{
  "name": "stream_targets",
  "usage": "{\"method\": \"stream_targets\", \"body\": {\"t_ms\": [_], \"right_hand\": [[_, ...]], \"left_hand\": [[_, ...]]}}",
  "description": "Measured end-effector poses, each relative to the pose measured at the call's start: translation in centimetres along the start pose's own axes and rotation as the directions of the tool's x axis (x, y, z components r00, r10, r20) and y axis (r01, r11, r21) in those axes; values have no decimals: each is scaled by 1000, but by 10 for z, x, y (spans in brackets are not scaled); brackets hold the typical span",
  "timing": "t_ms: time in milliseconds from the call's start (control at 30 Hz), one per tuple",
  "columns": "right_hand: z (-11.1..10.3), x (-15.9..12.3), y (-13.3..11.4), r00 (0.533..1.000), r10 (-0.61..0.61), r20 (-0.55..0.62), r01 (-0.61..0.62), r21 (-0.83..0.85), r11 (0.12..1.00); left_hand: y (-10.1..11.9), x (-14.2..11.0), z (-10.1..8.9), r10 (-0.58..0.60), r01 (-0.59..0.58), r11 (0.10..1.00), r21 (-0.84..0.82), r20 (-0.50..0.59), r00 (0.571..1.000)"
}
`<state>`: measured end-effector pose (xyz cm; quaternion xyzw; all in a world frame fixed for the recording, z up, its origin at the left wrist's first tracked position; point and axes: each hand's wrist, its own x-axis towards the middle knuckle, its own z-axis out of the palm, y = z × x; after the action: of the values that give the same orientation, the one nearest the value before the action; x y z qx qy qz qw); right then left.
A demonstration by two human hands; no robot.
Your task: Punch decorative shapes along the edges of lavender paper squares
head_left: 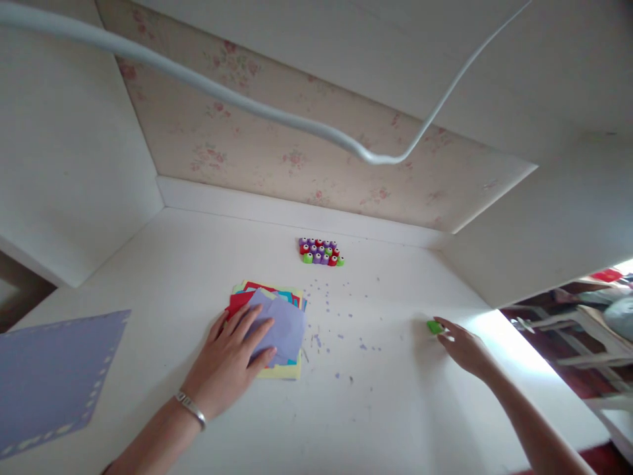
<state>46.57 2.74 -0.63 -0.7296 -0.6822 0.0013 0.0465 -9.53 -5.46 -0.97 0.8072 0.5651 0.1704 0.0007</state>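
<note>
My left hand (227, 363), with a silver bracelet at the wrist, lies flat and spread on a stack of coloured paper. A light purple sheet (287, 326) is on top, with red paper (238, 301), blue and pale yellow paper (279, 373) showing around it. Farther right, my right hand (465, 349) pinches a small green craft punch (434, 327) at the tabletop. Several red, purple and green craft punches (320, 251) stand grouped in rows toward the back.
Tiny purple paper bits (316, 341) are scattered between my hands on the white table (386, 409). A large purple sheet (54, 376) with cut-out holes along its edges lies at left. A white cable (297, 122) crosses above. Cabinet panels enclose both sides.
</note>
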Motion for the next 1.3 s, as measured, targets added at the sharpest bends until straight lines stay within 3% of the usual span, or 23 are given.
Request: {"method": "stream_targets", "body": {"t_ms": [133, 267, 400, 567, 867, 1033, 1300], "right_hand": [[4, 2, -16, 1000, -11, 13, 10, 51, 999], [6, 20, -45, 991, -133, 32, 131, 38, 991], [5, 35, -77, 988, -147, 37, 145, 55, 988], [3, 53, -127, 974, -227, -1, 223, 177, 958], [13, 111, -221, 974, -225, -40, 228, 236, 945], [17, 126, -240, 970, -235, -64, 244, 226, 943], [18, 131, -237, 971, -232, -61, 240, 218, 946]], "left_hand": [[-1, 0, 1, 10, -10, 1000, 18, -13, 1000], [-1, 1, 2, 28, -27, 999, 35, -34, 999], [-2, 1, 3, 39, -37, 998, 52, -35, 999], [-4, 0, 5, 31, -30, 998, 52, -33, 999], [-3, 1, 3, 19, -18, 999, 43, -23, 1000], [-3, 0, 3, 13, -13, 999, 44, -8, 1000], [-4, -1, 4, 16, -15, 999, 47, -7, 1000]]}}
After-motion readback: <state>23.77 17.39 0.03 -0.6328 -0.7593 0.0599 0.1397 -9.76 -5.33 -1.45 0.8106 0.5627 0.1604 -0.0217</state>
